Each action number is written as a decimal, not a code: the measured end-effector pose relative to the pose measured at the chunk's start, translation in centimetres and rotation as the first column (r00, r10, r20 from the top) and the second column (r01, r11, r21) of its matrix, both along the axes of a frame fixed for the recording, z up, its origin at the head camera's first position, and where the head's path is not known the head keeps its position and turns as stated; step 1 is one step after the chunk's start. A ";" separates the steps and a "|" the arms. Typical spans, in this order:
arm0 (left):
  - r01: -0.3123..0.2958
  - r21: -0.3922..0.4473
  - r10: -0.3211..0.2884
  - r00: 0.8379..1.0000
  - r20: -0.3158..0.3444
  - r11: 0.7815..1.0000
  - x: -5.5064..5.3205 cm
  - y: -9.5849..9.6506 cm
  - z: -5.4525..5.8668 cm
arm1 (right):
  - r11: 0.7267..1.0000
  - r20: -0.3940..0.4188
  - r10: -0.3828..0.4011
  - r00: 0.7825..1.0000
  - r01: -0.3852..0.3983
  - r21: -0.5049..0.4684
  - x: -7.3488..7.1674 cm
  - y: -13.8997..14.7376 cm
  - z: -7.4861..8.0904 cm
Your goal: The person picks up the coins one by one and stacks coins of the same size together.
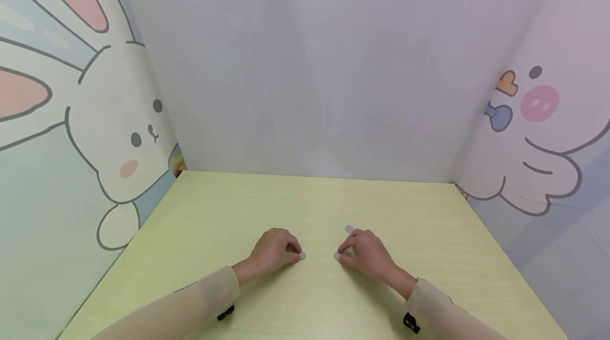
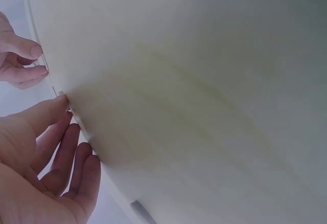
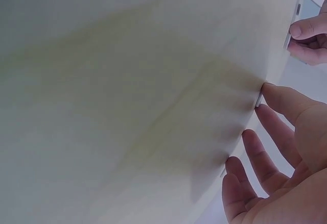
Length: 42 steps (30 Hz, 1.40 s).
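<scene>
My left hand [image 1: 276,249] is low over the table, thumb and index finger pinching the rim of a small pale grey disc [image 1: 302,256]. Opposite it, my right hand [image 1: 369,252] pinches a second grey disc [image 1: 337,256] between thumb and index finger. In the right wrist view that disc [image 3: 259,99] sits between the two fingertips, and the other fingers are bent loosely. A third grey disc [image 1: 350,229] lies just behind the right hand's knuckles, partly covered. Seen from the left wrist, a flat grey piece [image 2: 142,212] lies on the tabletop beyond the left fingers.
The pale yellow wooden table [image 1: 229,202] ends at a light curtain [image 1: 310,75] along the back. Cloths printed with a rabbit [image 1: 119,133] and another cartoon animal [image 1: 543,133] hang at the left and right sides.
</scene>
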State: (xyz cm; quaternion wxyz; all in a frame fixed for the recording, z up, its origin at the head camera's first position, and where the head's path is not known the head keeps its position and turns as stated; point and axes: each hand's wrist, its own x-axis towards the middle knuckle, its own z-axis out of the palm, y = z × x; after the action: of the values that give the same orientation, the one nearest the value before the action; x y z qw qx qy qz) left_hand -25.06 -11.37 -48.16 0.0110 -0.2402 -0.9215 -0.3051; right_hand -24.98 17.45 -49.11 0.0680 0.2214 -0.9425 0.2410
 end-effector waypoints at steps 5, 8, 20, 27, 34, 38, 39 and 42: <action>0.003 0.000 -0.003 1.000 -0.006 1.000 0.0 0.0 -0.1 | 1.000 -0.003 0.000 1.000 0.000 -0.012 0.0 0.0 0.0; 0.002 -0.002 -0.002 1.000 -0.005 1.000 -0.1 0.0 -0.1 | 1.000 0.004 -0.009 1.000 0.009 -0.005 0.0 0.0 0.0; 0.017 0.002 -0.017 1.000 0.020 1.000 -0.3 0.5 0.5 | 1.000 0.013 -0.005 1.000 0.005 -0.002 0.1 0.1 0.1; 0.021 -0.023 -0.021 0.999 0.031 0.999 -0.8 2.6 1.2 | 1.000 0.004 -0.010 1.000 0.010 -0.010 0.1 0.1 0.1; 0.047 -0.045 -0.045 0.998 0.044 0.998 -0.8 5.1 1.0 | 1.000 0.009 0.001 1.000 -0.001 -0.011 -0.2 0.0 0.1; 0.052 -0.070 -0.050 0.998 0.029 0.996 -1.0 6.1 0.7 | 1.000 -0.005 0.010 1.000 -0.010 0.005 -0.4 0.0 -0.1; 0.055 -0.077 -0.053 0.998 0.023 0.996 -1.0 6.3 0.7 | 1.000 -0.008 0.011 1.000 -0.011 0.008 -0.4 0.0 -0.1; 0.061 -0.085 -0.060 0.998 0.014 0.995 -1.1 6.8 0.7 | 1.000 -0.013 0.016 1.000 -0.016 0.009 -0.3 0.1 0.0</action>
State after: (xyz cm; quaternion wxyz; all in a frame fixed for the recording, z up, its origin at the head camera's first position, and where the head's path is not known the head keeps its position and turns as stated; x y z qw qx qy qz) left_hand -26.14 -4.56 -47.47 -0.0136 -0.2667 -0.9259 -0.2670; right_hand -25.30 17.56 -49.13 0.0713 0.2308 -0.9412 0.2360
